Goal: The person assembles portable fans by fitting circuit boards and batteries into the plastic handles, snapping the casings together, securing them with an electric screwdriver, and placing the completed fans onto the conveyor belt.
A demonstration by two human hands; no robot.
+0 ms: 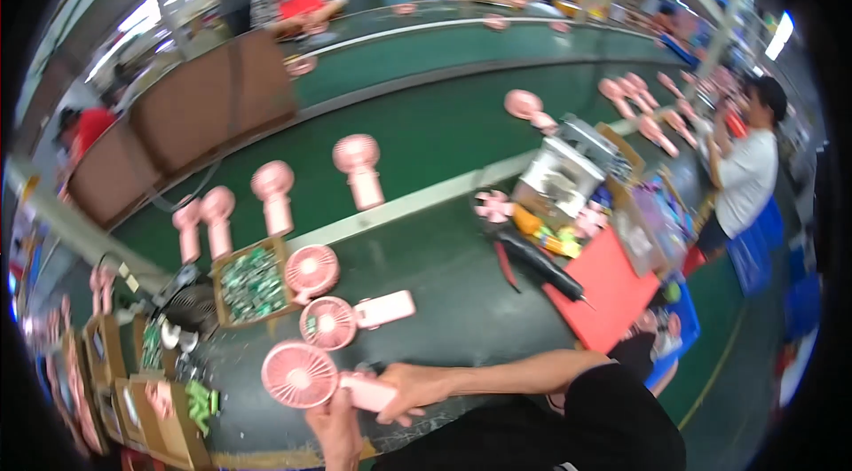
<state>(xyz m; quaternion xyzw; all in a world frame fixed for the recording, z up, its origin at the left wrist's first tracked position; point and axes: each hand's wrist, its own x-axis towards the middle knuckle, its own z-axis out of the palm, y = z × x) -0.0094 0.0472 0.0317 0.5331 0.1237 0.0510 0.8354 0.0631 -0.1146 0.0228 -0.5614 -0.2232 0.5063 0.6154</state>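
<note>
A green conveyor belt [444, 143] runs across the view, with a row of pink fans lying along it, handles pointing toward the near side. Along its near edge stretches the dark workbench [444, 267]. A brown panel [213, 81] stands on the belt's far side at the left. At the right, a co-worker in a white shirt [747, 160] stands near more pink fans. On the bench's right part lies a flat red sheet [608, 285], a blue bin [688, 320] just beyond it. To the left, a cardboard tray [219, 298] holds green circuit boards [255, 283].

The pink handheld fan [300, 374] is at the near edge of the bench, between the person's two hands — its round grille to the left, its handle to the right. The right hand [410, 393] is closed around the handle; the left hand [335, 427] grips from below, where grille meets handle. Just beyond lie a second fan with its handle [384, 310] turned right and, next to it, another round grille [311, 271].

A black electric screwdriver [546, 265] lies with its tip over the red sheet. Small green pieces [202, 404] lie at the left.
</note>
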